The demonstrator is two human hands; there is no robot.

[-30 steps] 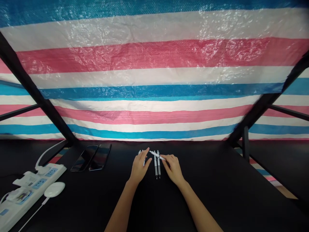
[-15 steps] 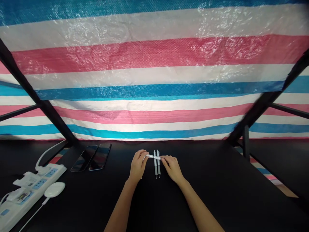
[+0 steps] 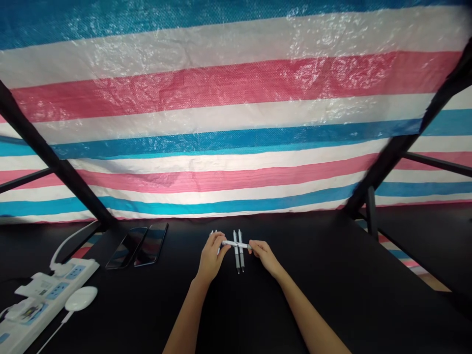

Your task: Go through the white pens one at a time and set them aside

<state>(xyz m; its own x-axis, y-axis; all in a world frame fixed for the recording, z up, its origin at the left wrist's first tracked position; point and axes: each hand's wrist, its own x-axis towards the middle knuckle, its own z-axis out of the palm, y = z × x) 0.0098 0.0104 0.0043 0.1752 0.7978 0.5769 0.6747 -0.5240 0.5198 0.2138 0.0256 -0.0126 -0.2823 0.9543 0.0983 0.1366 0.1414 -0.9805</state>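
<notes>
A white pen with a grey grip [image 3: 238, 244] is held crosswise between my two hands. Its left end is pinched by the fingers of my left hand [image 3: 211, 258], and its right end by those of my right hand [image 3: 266, 256]. Beneath it, two similar pens lie side by side on the black table, a left one [image 3: 236, 258] and a right one [image 3: 241, 257], with their tips towards me. White pen ends [image 3: 213, 232] show just beyond my left hand, which hides the rest of them.
Two dark phones, one [image 3: 127, 248] beside the other [image 3: 152, 245], lie at the left back. Nearer, a white power strip [image 3: 47, 295] holds plugs and cables, beside a white rounded device on a cord [image 3: 81, 298]. Black frame bars and a striped sheet [image 3: 236, 182] stand behind.
My right hand has shifted slightly right, and more of the held pen shows between the hands. Pen ends beyond my left hand have come into sight. The view has tilted a little.
</notes>
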